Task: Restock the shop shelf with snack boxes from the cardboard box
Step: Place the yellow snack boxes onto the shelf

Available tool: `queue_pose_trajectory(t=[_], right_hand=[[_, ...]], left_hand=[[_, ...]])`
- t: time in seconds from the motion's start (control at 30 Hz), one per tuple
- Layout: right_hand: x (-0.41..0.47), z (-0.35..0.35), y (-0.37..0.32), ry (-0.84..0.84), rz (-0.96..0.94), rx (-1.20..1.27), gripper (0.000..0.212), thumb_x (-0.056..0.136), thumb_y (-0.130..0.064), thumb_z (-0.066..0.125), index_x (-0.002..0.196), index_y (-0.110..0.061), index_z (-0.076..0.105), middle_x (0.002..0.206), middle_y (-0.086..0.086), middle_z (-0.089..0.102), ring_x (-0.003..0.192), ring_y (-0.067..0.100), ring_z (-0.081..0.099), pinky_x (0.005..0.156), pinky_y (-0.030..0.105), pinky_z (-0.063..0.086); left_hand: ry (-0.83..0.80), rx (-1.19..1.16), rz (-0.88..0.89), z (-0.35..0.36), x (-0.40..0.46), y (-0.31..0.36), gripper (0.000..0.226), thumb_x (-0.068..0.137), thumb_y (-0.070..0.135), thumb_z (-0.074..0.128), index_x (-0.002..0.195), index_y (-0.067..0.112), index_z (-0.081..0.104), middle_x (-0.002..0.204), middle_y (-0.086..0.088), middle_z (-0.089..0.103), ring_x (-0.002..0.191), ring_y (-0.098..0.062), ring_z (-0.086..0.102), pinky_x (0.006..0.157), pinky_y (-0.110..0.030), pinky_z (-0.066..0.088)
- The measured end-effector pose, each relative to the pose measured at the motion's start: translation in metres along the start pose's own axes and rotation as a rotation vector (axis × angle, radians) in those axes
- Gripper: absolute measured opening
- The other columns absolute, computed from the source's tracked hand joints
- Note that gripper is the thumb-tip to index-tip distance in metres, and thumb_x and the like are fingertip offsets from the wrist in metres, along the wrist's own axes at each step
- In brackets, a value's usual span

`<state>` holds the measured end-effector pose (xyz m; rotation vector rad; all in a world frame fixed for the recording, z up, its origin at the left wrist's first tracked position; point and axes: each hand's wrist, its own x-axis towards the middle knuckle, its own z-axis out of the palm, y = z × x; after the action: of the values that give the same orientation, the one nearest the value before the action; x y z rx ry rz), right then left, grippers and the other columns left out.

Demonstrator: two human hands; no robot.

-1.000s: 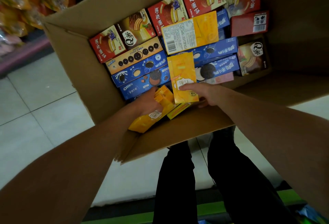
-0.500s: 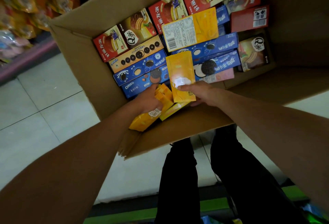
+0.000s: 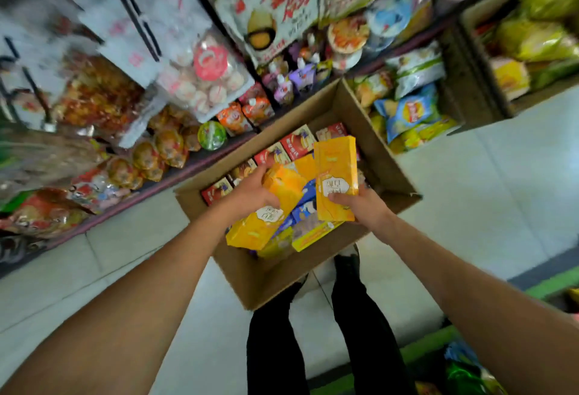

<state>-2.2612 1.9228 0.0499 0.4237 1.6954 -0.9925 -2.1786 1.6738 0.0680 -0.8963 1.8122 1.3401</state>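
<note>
Both hands gripping yellow snack boxes above the open cardboard box (image 3: 275, 281). Left hand (image 3: 250, 192) has fingers curled round the upper end of a yellow snack box (image 3: 266, 216) that tilts down toward the near-left, its lower end overhanging the carton's near wall. Right hand (image 3: 365, 206) pinches the lower end of a second yellow box (image 3: 335, 172) — held close to upright, front face to the camera, white label patch just above the fingers. Third yellow box (image 3: 313, 233) lies flat under the right hand, by the near wall. Further in: blue cookie boxes (image 3: 305, 203) between the two held boxes, red snack boxes (image 3: 297, 143) in a row along the far-left wall. Carton sits on the pale tiled floor (image 3: 470, 181), just in front of the person's dark-trousered legs (image 3: 360, 316). Shop shelf (image 3: 150, 131) to the left and ahead, packed with bagged snacks, blurred. Crisp bags (image 3: 410, 112) in a carton just beyond the far right wall.
</note>
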Motion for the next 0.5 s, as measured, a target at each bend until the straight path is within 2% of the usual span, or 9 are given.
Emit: queue_pose_trajectory(t=[0.07, 0.1, 0.17, 0.23, 0.3, 0.37, 0.4, 0.5], right_hand=[[-0.044, -0.020, -0.021, 0.050, -0.031, 0.014, 0.049, 0.072, -0.043, 0.083, 0.114, -0.020, 0.070, 0.094, -0.006, 0.074, 0.085, 0.015, 0.072, 0.084, 0.033, 0.056], [-0.066, -0.029, -0.030, 0.071, -0.048, 0.032, 0.052, 0.065, -0.046, 0.084, 0.108, -0.019, 0.072, 0.090, -0.007, 0.075, 0.083, 0.015, 0.073, 0.083, 0.033, 0.057], [-0.110, -0.045, -0.044, 0.104, -0.086, 0.078, 0.054, 0.052, -0.050, 0.085, 0.096, -0.020, 0.075, 0.086, -0.009, 0.077, 0.082, 0.015, 0.074, 0.085, 0.036, 0.058], [-0.153, -0.057, -0.057, 0.127, -0.134, 0.125, 0.045, 0.062, -0.039, 0.086, 0.099, -0.016, 0.075, 0.087, -0.005, 0.078, 0.084, 0.018, 0.075, 0.087, 0.041, 0.058], [-0.197, -0.064, -0.068, 0.175, -0.187, 0.143, 0.034, 0.076, -0.025, 0.082, 0.105, -0.011, 0.074, 0.085, -0.004, 0.077, 0.081, 0.017, 0.074, 0.080, 0.036, 0.060], [-0.244, -0.070, -0.080, 0.211, -0.246, 0.147, 0.030, 0.081, -0.024, 0.078, 0.107, -0.012, 0.072, 0.077, -0.012, 0.075, 0.070, 0.006, 0.072, 0.063, 0.021, 0.056], [-0.267, -0.072, -0.085, 0.231, -0.272, 0.149, 0.025, 0.083, -0.026, 0.077, 0.105, -0.016, 0.072, 0.078, -0.013, 0.075, 0.068, 0.003, 0.071, 0.061, 0.018, 0.054], [-0.330, -0.080, -0.094, 0.296, -0.358, 0.153, 0.017, 0.088, -0.033, 0.071, 0.101, -0.022, 0.071, 0.092, -0.010, 0.075, 0.078, 0.006, 0.072, 0.070, 0.019, 0.055]], left_hand=[[0.022, -0.104, 0.050, -0.015, -0.031, 0.044, 0.091, 0.066, -0.001, 0.080, 0.143, 0.025, 0.040, 0.126, -0.006, 0.061, 0.108, -0.023, 0.061, 0.092, -0.040, 0.051], [0.024, -0.155, 0.069, -0.022, -0.048, 0.064, 0.085, 0.064, -0.002, 0.079, 0.137, 0.026, 0.045, 0.124, -0.008, 0.063, 0.109, -0.026, 0.061, 0.095, -0.042, 0.050], [-0.013, -0.292, 0.090, -0.033, -0.083, 0.101, 0.070, 0.060, 0.000, 0.076, 0.122, 0.024, 0.053, 0.105, -0.009, 0.069, 0.094, -0.028, 0.066, 0.082, -0.038, 0.054], [-0.094, -0.441, 0.088, -0.041, -0.119, 0.132, 0.041, 0.065, -0.002, 0.068, 0.102, 0.015, 0.063, 0.084, -0.009, 0.070, 0.072, -0.027, 0.068, 0.067, -0.035, 0.054], [-0.221, -0.510, 0.080, -0.043, -0.158, 0.160, 0.017, 0.068, 0.004, 0.064, 0.078, 0.013, 0.073, 0.078, -0.010, 0.071, 0.064, -0.026, 0.069, 0.063, -0.034, 0.055], [-0.321, -0.506, 0.118, -0.041, -0.190, 0.188, 0.013, 0.061, 0.010, 0.065, 0.066, 0.013, 0.077, 0.076, -0.008, 0.074, 0.065, -0.025, 0.072, 0.059, -0.031, 0.057], [-0.360, -0.502, 0.141, -0.038, -0.205, 0.202, 0.014, 0.058, 0.011, 0.067, 0.065, 0.014, 0.078, 0.075, -0.007, 0.075, 0.066, -0.025, 0.072, 0.057, -0.030, 0.057], [-0.444, -0.503, 0.214, -0.025, -0.242, 0.246, 0.025, 0.051, 0.015, 0.072, 0.075, 0.014, 0.080, 0.083, -0.009, 0.076, 0.074, -0.029, 0.074, 0.061, -0.035, 0.058]])
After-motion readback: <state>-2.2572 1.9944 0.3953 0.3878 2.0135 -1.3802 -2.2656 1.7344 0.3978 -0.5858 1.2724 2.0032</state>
